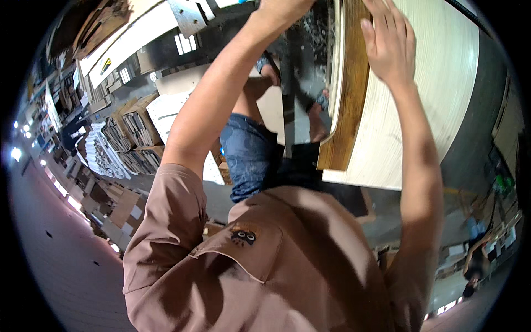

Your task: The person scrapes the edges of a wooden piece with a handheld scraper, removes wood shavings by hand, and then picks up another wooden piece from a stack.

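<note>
A long brown wood-grain board (354, 83) with a curved notch at its near end lies along the left side of a wide pale wood-grain panel (431, 99). My right hand (390, 47) rests over the far part of both, where they meet. Its fingers are stretched out and point away from me, the thumb slightly apart. At the top edge is my left hand (282, 8), reaching forward on the left of the board. The picture's edge cuts off its fingers, so whatever they touch or hold is hidden.
At the far left a pale work surface (133, 44) carries a yellow cutter (106, 66). A pale plate with holes (188, 16) stands near my left forearm. Stacked boards (135, 130) and cardboard boxes (127, 210) fill the left side. Another person (475, 260) is far off on the right.
</note>
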